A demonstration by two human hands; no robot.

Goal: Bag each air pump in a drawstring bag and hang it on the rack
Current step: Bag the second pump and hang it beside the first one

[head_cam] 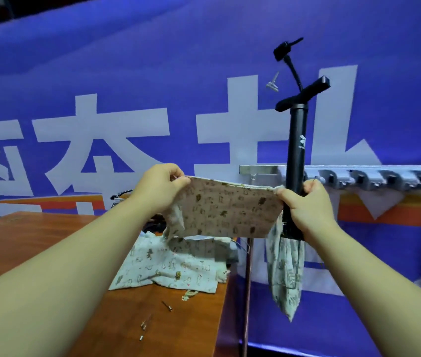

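**Air pump and drawstring bag held up before the rack**

Head view. Both hands are raised in front of the person, above the far edge of the desk (36,240). The left hand (161,186) pinches the upper left corner of a drawstring bag (230,207), with thumb and fingers closed on the cloth edge. The right hand (307,204) is curled round the lower barrel of a black air pump (297,140) and pins the bag's upper right corner against it. The bag, cream with small dark printed motifs, is stretched flat between the two hands with its top edge roughly level.

The air pump stands upright in the right hand. Its T-handle (304,94) is uppermost, and a thin black hose (293,70) curves up from behind the handle to a small head. A fold of the same patterned cloth (285,274) hangs below the right hand around the pump's lower end. Whether it is part of the held bag cannot be told.

The rack (374,176), a metal rail carrying a row of hooks, runs to the right just behind the pump and the right hand.

On the desk, below the stretched bag, lies a loose pile of bags (173,266) in the same print. Nearer the person, a few small metal needles (169,307) lie scattered on the wood. A blue banner (152,60) with large white characters fills the background.
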